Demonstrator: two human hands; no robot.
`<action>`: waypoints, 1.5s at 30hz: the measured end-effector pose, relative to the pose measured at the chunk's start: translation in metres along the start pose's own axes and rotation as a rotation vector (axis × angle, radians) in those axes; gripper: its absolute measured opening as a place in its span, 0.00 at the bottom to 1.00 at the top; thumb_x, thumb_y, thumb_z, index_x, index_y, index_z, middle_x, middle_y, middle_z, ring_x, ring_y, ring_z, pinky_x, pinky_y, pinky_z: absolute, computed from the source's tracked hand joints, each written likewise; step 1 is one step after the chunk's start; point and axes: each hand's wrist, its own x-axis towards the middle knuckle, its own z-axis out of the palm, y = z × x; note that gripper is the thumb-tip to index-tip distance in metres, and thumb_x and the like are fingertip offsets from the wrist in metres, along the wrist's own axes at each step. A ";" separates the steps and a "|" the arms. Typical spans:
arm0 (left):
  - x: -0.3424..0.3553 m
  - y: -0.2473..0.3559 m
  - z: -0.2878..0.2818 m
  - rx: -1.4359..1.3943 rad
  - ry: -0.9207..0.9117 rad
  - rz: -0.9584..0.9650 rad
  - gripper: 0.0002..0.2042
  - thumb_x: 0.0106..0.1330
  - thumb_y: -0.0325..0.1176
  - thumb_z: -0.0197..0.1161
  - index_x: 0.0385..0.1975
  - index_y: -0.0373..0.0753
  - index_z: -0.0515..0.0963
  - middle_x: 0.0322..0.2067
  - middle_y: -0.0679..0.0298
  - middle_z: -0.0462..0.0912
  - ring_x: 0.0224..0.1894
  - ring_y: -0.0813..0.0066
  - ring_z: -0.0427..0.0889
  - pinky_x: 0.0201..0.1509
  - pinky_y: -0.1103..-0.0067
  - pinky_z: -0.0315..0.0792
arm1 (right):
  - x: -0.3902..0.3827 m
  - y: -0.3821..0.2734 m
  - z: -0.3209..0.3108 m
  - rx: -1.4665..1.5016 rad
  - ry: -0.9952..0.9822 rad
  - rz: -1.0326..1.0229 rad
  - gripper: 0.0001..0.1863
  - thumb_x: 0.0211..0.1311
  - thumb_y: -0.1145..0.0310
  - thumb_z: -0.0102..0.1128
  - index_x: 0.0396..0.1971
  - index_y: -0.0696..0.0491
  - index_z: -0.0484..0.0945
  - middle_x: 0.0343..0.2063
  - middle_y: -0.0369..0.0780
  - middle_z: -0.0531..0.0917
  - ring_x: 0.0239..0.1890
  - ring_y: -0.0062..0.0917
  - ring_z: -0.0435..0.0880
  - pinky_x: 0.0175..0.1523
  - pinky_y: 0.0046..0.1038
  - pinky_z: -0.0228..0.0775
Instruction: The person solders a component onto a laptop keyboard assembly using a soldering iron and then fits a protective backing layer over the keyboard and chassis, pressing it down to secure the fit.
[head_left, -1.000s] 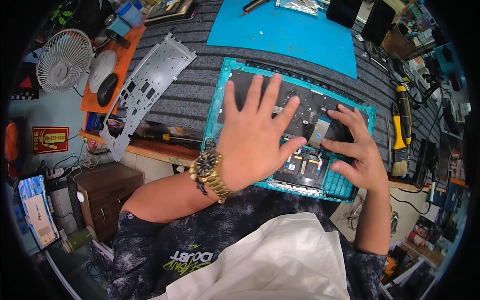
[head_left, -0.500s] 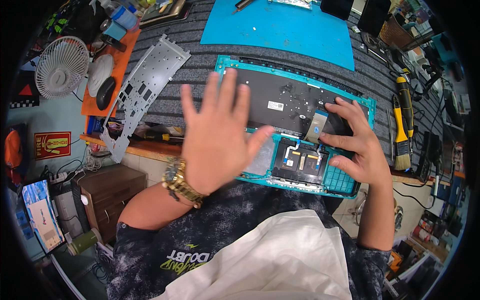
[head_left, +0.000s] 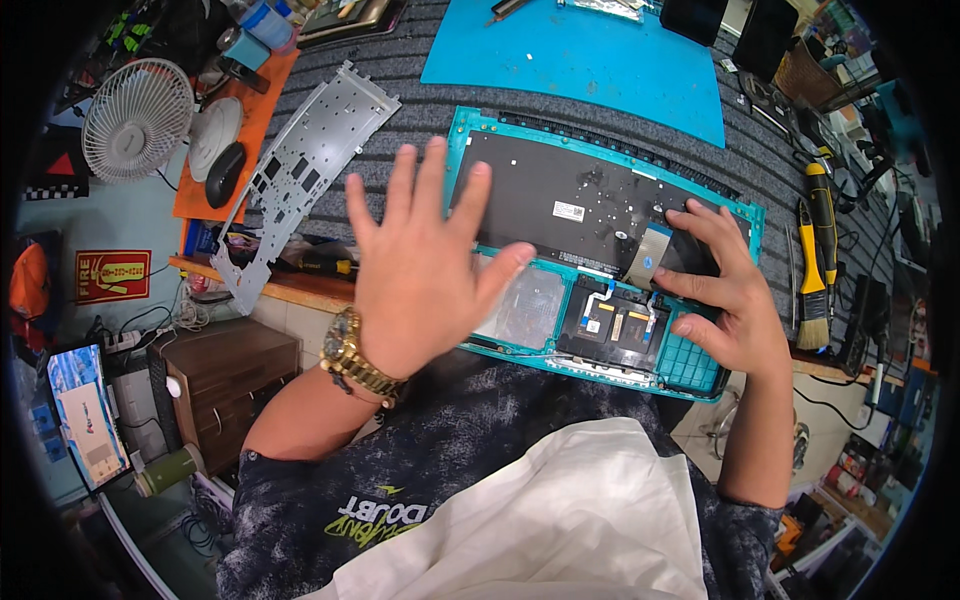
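Observation:
A teal laptop top case [head_left: 694,372] lies at the bench's front edge, underside up, with a black keyboard backing [head_left: 540,180], a touchpad assembly [head_left: 605,335] and a wide ribbon cable [head_left: 655,250]. My left hand [head_left: 420,280], wearing a gold watch, is open with fingers spread over the case's left edge and beyond it; whether it touches the case I cannot tell. My right hand [head_left: 730,300] rests on the case's right side, fingers apart and bent, the index fingertip by the ribbon cable and the thumb over the lower right section.
A perforated silver metal plate [head_left: 305,150] lies at left beside a fan [head_left: 135,120] and black mouse [head_left: 225,175]. A blue mat [head_left: 570,70] lies behind the case. A yellow-handled brush [head_left: 812,290] and other tools lie at right, among cables and devices.
My left hand has moved leftward from the middle of the keyboard backing to its left edge, uncovering the white label and lower-left section. My right hand stays on the case's right side.

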 end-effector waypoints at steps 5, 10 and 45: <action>-0.006 0.003 -0.005 0.054 -0.030 -0.034 0.43 0.80 0.68 0.65 0.81 0.37 0.78 0.85 0.35 0.68 0.87 0.31 0.64 0.86 0.24 0.45 | 0.000 -0.001 0.000 -0.003 0.006 -0.004 0.31 0.59 0.38 0.85 0.55 0.44 1.00 0.76 0.52 0.83 0.85 0.60 0.72 0.90 0.70 0.48; -0.004 0.049 -0.010 -0.099 -0.059 0.043 0.42 0.78 0.67 0.67 0.81 0.39 0.79 0.85 0.36 0.67 0.88 0.33 0.63 0.86 0.24 0.45 | 0.002 -0.003 -0.001 0.002 0.000 -0.006 0.30 0.58 0.41 0.86 0.55 0.43 1.00 0.77 0.51 0.82 0.85 0.59 0.72 0.90 0.70 0.48; -0.015 0.057 -0.009 -0.309 -0.069 0.218 0.40 0.72 0.72 0.71 0.75 0.51 0.86 0.86 0.40 0.66 0.88 0.30 0.60 0.83 0.20 0.42 | 0.000 0.000 0.001 -0.010 0.005 -0.003 0.31 0.59 0.38 0.85 0.55 0.45 1.00 0.76 0.52 0.83 0.85 0.59 0.72 0.90 0.70 0.48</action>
